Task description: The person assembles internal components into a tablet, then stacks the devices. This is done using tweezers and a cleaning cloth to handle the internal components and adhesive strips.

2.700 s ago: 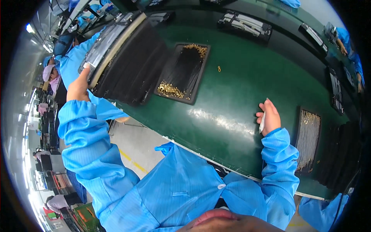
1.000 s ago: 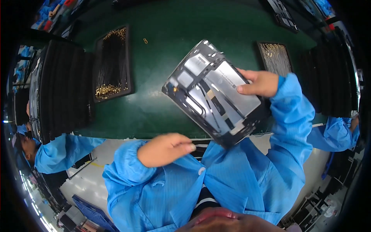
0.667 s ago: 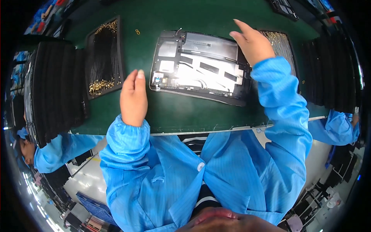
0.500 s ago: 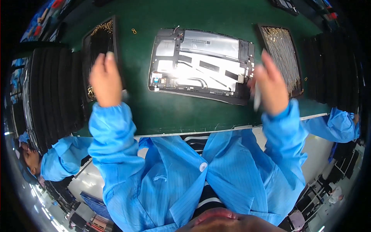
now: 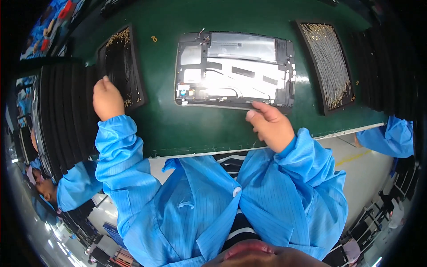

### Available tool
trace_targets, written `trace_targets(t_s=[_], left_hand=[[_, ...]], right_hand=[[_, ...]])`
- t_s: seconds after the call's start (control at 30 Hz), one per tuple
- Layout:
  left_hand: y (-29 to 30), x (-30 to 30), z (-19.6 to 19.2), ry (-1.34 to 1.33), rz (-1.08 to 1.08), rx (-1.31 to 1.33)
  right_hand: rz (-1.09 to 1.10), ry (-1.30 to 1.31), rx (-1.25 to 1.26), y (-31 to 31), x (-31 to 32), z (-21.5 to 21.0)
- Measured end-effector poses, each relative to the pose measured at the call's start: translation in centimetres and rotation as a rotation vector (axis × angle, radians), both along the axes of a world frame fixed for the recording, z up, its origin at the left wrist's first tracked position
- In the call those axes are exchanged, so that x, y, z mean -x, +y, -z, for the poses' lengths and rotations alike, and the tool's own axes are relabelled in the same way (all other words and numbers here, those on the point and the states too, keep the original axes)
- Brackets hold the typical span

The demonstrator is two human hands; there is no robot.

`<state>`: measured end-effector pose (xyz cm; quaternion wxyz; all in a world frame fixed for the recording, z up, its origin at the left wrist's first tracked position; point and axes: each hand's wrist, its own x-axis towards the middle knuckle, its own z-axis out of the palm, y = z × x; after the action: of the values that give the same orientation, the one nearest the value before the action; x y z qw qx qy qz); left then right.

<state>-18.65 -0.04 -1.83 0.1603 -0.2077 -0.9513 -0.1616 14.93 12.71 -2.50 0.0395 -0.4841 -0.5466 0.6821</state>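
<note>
Metal panel (image 5: pixel 235 69): one; black trays (image 5: pixel 121 66): two; hands (image 5: pixel 270 126): two.

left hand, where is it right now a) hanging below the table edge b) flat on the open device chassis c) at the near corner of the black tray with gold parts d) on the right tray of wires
c: the left hand reaches over the near corner of the black tray that holds small gold parts, left of the open device chassis, while the right hand rests at the chassis's near edge.

screens: one | panel back (image 5: pixel 235 70), rectangular, silver-grey, dark frame | flat on green bench, centre
</note>
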Motion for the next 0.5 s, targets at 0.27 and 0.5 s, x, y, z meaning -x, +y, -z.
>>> trace_targets(t_s=[0.27,0.5], left_hand=[[-1.4,-1.7,-0.6,-0.08,0.045,0.017],[-0.8,-9.6,-3.8,-0.115,0.462,-0.237]], right_hand=[[-0.112,0.056,-0.17,0.8,-0.2,0.1],[-0.231,0.188,0.074,2.4,1.7,-2.7]])
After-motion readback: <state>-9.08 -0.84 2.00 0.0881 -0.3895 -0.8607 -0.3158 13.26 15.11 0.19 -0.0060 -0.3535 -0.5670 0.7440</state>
